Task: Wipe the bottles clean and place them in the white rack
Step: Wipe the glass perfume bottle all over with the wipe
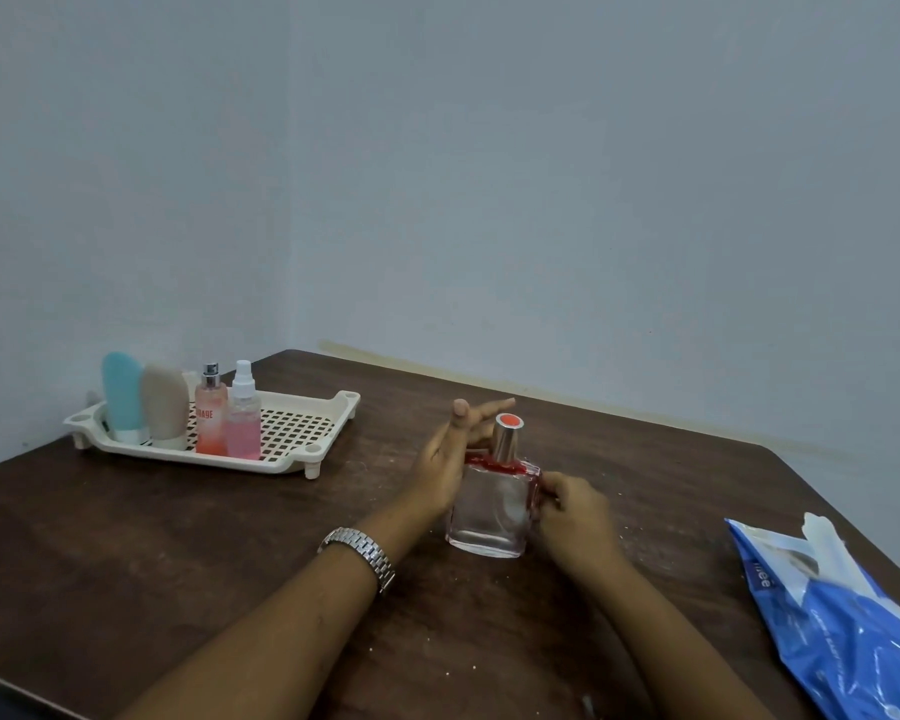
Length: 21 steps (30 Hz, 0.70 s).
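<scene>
A clear square perfume bottle (489, 506) with a silver cap and a red top stands upright on the brown table (178, 537). Red residue runs along its shoulder and right edge. My left hand (445, 470) lies flat against the bottle's left side with its fingers straight. My right hand (572, 511) pinches the bottle's right edge with curled fingers. The white rack (292, 428) sits at the far left corner. In it stand a blue bottle (121, 394), a beige bottle (165, 402), a pink spray bottle (211, 413) and a clear spray bottle (243, 418) of pink liquid.
A blue packet of wipes (842, 626) lies at the table's right edge with a white wipe sticking out of its top. Walls close off the table at the back and left. White crumbs are scattered on the table around the perfume bottle.
</scene>
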Each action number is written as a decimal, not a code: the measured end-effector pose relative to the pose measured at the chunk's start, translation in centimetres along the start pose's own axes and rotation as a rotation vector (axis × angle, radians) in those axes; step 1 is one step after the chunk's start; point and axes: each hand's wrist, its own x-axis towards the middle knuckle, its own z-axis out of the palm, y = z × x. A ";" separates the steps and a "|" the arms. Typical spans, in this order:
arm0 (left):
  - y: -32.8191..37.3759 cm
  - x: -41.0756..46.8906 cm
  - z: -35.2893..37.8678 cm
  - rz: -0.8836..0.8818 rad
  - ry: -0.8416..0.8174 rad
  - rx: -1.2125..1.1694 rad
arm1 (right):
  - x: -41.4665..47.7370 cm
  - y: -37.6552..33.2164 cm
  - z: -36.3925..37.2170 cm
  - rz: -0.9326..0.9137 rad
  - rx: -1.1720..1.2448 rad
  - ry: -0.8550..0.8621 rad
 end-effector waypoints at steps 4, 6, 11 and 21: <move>0.4 -0.2 0.4 -0.021 -0.040 -0.008 | -0.1 -1.5 -1.5 0.031 0.331 0.156; 0.3 -0.3 0.4 -0.062 -0.040 -0.010 | -0.1 -2.0 -2.4 -0.005 0.328 0.174; -0.3 0.1 0.2 -0.113 -0.041 0.027 | -0.2 -1.9 -4.1 0.076 0.295 -0.121; 0.2 0.2 0.1 -0.077 -0.058 0.087 | 0.0 -0.7 -6.5 0.054 0.586 -0.470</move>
